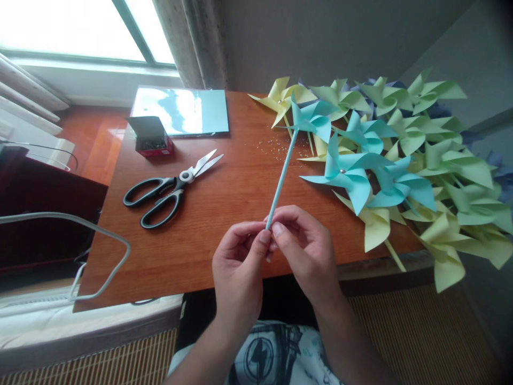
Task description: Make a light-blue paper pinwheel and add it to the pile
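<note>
At the near side of the wooden table (224, 198), seen from the head camera, both hands come together on one slim blue stick (281, 179). Left hand (238, 262): thumb and forefinger drawn close, pinching at the very bottom of it, the thumb lying just left of the shaft. Right hand (306, 248): a narrow pinch as well, thumb tip pressed in from the other side, forefinger curled behind. So the stick's lower end sits right between the two thumb tips, and the rest of it stands clear of the fingers, slanting away and a little rightward. Up at its far end, well apart from the hands, is a blue pinwheel (315, 120), its blades overlapping the crowd at the right: more blue pinwheels (352, 182), pale green pinwheels (457, 160) and yellow pinwheels (444, 240). Over on the left, scissors (186, 176) lie with blades parted, near a small open box (150, 128) and a glossy packet (214, 112).
</note>
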Tool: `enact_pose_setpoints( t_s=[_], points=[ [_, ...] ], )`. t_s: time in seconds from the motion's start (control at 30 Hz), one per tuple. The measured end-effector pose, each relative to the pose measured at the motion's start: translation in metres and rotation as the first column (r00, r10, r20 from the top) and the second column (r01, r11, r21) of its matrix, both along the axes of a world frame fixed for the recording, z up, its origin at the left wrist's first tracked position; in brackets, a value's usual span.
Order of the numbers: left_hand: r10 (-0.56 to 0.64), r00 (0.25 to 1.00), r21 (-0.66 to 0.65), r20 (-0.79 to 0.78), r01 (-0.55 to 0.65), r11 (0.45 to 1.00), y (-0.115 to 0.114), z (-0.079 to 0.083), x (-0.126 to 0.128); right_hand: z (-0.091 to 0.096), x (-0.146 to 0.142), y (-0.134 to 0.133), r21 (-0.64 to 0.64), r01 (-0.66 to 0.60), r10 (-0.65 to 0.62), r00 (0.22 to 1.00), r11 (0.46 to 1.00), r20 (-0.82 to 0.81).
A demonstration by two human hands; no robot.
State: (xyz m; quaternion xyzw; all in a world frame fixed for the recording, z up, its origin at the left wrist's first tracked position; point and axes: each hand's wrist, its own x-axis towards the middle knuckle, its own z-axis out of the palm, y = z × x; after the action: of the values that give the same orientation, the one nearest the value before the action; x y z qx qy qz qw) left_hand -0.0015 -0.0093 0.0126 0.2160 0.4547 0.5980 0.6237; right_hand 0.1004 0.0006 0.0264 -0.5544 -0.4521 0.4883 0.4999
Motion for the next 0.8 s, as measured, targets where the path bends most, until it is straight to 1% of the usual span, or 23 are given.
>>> enact_pose_setpoints(
  t_s=[0.2, 0.33, 0.5, 0.8],
  points=[
    [0.007, 1.000, 0.028, 0.000, -0.007, 1.000, 0.0001, -0.0018, 0.0004, 0.0014, -0.0002, 0.0025, -0.015, 0.012, -0.013, 0.999, 1.000, -0.036],
    [0.005, 0.999, 0.052, -0.046, -0.003, 0.999, 0.0001, -0.0027, 0.0001, 0.0015, 0.0000, 0.0025, -0.037, 0.011, -0.014, 0.998, 0.999, -0.066],
    [-0.005, 0.998, 0.085, -0.066, 0.011, 0.996, 0.0003, -0.0027, -0.0012, 0.0017, 0.0000, 0.0021, -0.025, 0.014, -0.016, 0.997, 1.000, -0.077],
    [0.023, 0.997, 0.104, -0.077, -0.015, 0.995, -0.0009, -0.0033, -0.0008, 0.0048, -0.0011, 0.0025, -0.042, 0.009, -0.013, 0.995, 0.999, -0.097]
  ],
)
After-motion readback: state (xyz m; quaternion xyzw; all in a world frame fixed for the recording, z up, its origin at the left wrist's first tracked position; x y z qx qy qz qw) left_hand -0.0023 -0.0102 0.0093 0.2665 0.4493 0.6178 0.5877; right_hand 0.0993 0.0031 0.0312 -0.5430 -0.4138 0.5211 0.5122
